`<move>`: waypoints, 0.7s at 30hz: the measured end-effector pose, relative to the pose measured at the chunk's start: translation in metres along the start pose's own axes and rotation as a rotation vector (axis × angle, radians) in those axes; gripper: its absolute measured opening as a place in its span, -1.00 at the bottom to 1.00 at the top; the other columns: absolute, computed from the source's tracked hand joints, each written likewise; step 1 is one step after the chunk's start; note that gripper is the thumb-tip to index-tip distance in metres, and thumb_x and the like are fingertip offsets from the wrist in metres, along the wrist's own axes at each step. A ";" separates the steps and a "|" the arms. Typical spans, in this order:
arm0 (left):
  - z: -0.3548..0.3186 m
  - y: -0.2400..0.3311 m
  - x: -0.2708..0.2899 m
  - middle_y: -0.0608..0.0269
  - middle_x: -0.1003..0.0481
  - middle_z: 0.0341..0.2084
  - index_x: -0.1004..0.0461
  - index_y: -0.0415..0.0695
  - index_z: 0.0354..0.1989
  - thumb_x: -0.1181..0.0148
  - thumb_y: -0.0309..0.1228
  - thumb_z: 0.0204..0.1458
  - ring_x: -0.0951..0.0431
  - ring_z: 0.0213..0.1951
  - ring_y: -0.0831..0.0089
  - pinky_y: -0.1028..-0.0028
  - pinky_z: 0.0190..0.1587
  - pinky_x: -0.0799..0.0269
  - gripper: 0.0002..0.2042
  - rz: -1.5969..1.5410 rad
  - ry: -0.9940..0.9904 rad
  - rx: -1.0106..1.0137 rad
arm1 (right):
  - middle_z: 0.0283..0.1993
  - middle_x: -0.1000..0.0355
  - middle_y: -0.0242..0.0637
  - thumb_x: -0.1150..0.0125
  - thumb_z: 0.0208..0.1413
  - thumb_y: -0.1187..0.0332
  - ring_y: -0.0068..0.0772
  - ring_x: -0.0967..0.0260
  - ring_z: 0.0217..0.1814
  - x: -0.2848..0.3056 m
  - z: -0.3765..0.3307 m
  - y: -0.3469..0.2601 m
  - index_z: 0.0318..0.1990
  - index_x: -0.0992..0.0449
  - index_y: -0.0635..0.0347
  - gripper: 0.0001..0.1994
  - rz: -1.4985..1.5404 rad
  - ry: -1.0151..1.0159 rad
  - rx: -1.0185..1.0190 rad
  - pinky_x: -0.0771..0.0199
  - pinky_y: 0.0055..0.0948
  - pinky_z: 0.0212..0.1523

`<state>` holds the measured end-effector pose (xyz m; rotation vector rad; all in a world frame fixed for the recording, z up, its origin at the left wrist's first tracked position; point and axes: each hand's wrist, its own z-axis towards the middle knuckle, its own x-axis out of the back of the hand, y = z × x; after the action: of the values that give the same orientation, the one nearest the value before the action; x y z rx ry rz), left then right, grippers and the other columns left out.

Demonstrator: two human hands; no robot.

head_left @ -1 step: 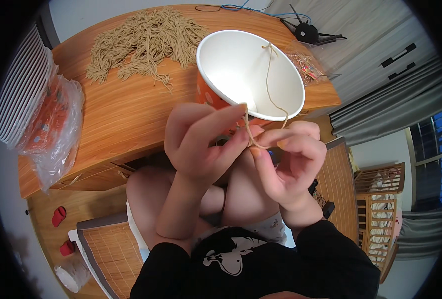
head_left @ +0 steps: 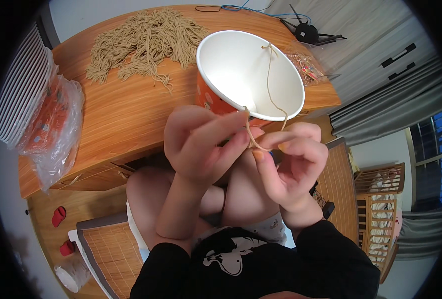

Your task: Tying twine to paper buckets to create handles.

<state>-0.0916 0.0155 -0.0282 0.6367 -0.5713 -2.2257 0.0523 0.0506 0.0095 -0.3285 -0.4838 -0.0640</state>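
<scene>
A large paper bucket (head_left: pixel 251 74), white inside and orange outside, tilts toward me at the desk's front edge. A tan string (head_left: pixel 269 84) enters through its far wall, hangs across the inside and passes over the near rim to my hands. My left hand (head_left: pixel 201 144) is closed, with thumb and forefinger pinching the string just below the rim. Beside it, my right hand (head_left: pixel 293 159) pinches the same string between thumb and forefinger. The string curves in a small loop between the fingertips; whether it is knotted I cannot tell.
A heap of cut tan strings (head_left: pixel 146 42) lies at the back of the wooden desk (head_left: pixel 121 112). Stacked buckets in plastic wrap (head_left: pixel 41 109) stand at the left. Right of the bucket are a bag of small colourful pieces (head_left: pixel 308 70) and a black router (head_left: pixel 306 32).
My left fingertips have shifted slightly down and my right hand slightly right. The string stays pinched in both hands, and the bucket has barely moved.
</scene>
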 end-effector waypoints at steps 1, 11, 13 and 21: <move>0.002 -0.003 0.004 0.43 -0.40 -0.39 -0.70 0.04 -0.28 -0.54 -0.52 -0.33 -0.42 -0.37 0.48 0.53 -0.38 -0.37 -0.66 0.027 -0.047 -0.129 | -0.28 -0.61 -0.55 -0.45 -0.07 0.47 -0.47 -0.21 -0.23 0.002 0.000 -0.002 -0.12 -0.35 0.05 -0.60 -0.003 0.001 0.001 -0.02 -0.37 -0.01; 0.001 -0.007 0.003 0.52 -0.35 -0.45 -0.71 0.18 -0.34 -0.54 -0.44 -0.37 -0.38 -0.40 0.48 0.50 -0.40 -0.35 -0.68 0.187 -0.094 -0.320 | -0.31 -0.62 -0.65 -0.39 -0.15 0.38 -0.47 -0.15 -0.25 0.021 0.004 -0.020 -0.46 -0.58 -0.01 -0.92 -0.107 -0.128 -0.038 0.02 -0.39 -0.05; 0.002 -0.010 0.002 0.52 -0.35 -0.46 -0.71 0.17 -0.33 -0.54 -0.45 -0.36 -0.38 -0.41 0.47 0.49 -0.40 -0.36 -0.68 0.215 -0.082 -0.320 | -0.31 -0.63 -0.63 -0.39 -0.15 0.38 -0.46 -0.15 -0.26 0.024 0.005 -0.022 -0.47 -0.57 0.00 -0.91 -0.098 -0.127 -0.034 0.02 -0.38 -0.06; 0.001 -0.017 0.006 0.46 -0.38 -0.50 -0.68 0.09 -0.37 -0.51 -0.57 -0.36 -0.38 -0.41 0.42 0.45 -0.39 -0.34 -0.68 0.203 -0.101 -0.204 | -0.37 -0.58 -0.58 -0.40 -0.16 0.32 -0.45 -0.20 -0.26 0.036 0.009 -0.019 -0.52 -0.52 0.00 -0.87 -0.172 -0.173 0.049 0.00 -0.35 -0.06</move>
<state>-0.1048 0.0220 -0.0384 0.3473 -0.4313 -2.0985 0.0774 0.0359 0.0398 -0.2449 -0.6840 -0.1915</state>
